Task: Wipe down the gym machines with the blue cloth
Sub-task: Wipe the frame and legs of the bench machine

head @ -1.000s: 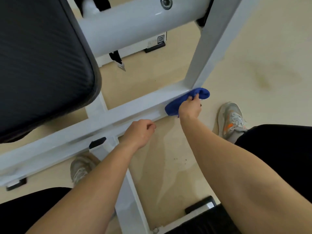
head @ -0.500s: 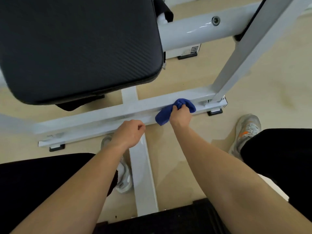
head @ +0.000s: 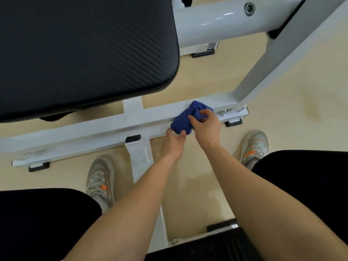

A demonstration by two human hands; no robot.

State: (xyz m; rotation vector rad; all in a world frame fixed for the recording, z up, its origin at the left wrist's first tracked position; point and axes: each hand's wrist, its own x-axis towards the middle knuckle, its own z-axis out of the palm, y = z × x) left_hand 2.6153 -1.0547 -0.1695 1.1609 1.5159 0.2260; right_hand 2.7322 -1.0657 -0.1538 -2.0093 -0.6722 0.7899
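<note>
The blue cloth [head: 183, 119] is bunched up on the white floor crossbar [head: 105, 125] of the gym machine, near the bar's right end. My right hand [head: 205, 127] grips the cloth from above, thumb and fingers curled into it. My left hand [head: 174, 141] reaches up from below, and its fingertips pinch the cloth's lower edge. A large black padded seat [head: 84, 53] hangs over the bar at upper left.
A thick white tube [head: 216, 21] and a slanted white post [head: 263, 72] rise at upper right. My two grey shoes [head: 101, 179] [head: 255, 146] stand on the beige floor either side of a white centre bar [head: 139, 159]. A black pad edge [head: 207, 245] lies at the bottom.
My left hand has left the crossbar and moved right to take the cloth's lower edge. My right hand has shifted its hold on the bunched cloth.
</note>
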